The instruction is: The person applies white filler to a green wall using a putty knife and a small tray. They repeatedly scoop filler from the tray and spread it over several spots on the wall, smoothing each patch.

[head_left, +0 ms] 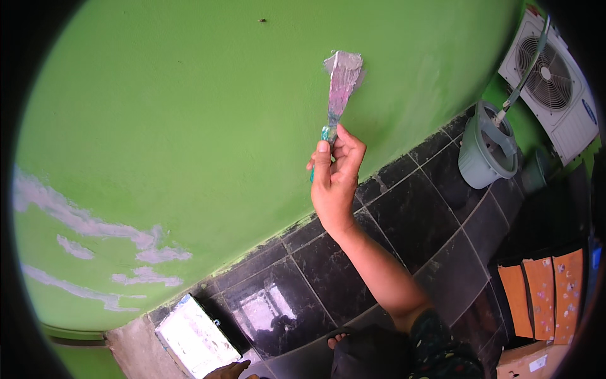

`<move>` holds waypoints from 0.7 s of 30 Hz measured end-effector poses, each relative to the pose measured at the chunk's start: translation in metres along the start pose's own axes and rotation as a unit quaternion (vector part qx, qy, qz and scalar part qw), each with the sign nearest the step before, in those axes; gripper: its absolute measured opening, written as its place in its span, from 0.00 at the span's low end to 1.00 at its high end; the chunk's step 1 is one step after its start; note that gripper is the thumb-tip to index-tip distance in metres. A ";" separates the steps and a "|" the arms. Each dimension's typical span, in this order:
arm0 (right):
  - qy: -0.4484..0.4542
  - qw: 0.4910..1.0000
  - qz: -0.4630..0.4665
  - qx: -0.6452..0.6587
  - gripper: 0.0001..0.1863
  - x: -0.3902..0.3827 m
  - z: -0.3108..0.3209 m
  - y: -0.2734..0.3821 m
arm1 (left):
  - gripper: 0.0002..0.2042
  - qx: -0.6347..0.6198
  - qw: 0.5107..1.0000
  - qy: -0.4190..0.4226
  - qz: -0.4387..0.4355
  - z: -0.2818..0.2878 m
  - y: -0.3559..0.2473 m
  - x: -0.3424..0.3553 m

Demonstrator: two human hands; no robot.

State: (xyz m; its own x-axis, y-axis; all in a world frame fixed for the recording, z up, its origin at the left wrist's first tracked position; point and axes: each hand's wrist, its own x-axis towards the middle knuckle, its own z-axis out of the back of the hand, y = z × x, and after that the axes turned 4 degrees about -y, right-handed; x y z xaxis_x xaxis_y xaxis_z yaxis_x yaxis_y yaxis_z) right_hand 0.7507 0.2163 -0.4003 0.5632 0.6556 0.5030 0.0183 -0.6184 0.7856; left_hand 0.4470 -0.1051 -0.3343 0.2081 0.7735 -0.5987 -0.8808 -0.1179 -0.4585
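"Where does the putty knife (344,88) lie?"

"Its blade rises from the right hand (339,180), which clasps the handle; the long axis runs nearly upright, over a pale smear (362,78) on the green wall (189,95). Nothing visibly blocks it."

"The left hand (228,371)?"

"Farther off, beside a white rectangular object (196,338), its grip impossible to tell. A gray bucket (473,158) stands right."

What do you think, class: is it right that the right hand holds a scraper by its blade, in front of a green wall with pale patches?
Not quite: the head view shows the right hand holding the scraper by its handle, not its blade. The green wall with pale patches is right.
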 end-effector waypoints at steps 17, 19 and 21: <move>0.061 0.997 0.002 -0.036 0.20 -0.025 -0.012 -0.004 | 0.23 -0.004 1.000 -0.007 -0.009 0.000 0.000 0.000; 0.048 0.998 -0.020 0.026 0.20 -0.030 -0.010 0.006 | 0.24 -0.010 1.000 0.000 -0.006 0.000 -0.002 -0.001; 0.025 0.999 0.011 0.025 0.20 -0.012 -0.016 0.009 | 0.24 -0.009 1.000 0.006 -0.002 -0.002 -0.001 -0.002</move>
State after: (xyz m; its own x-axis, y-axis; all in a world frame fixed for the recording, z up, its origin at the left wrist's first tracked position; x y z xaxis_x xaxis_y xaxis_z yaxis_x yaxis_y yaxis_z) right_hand 0.7304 0.2096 -0.3934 0.5222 0.6615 0.5383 0.0486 -0.6533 0.7556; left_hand 0.4479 -0.1073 -0.3339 0.2163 0.7668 -0.6043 -0.8726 -0.1258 -0.4720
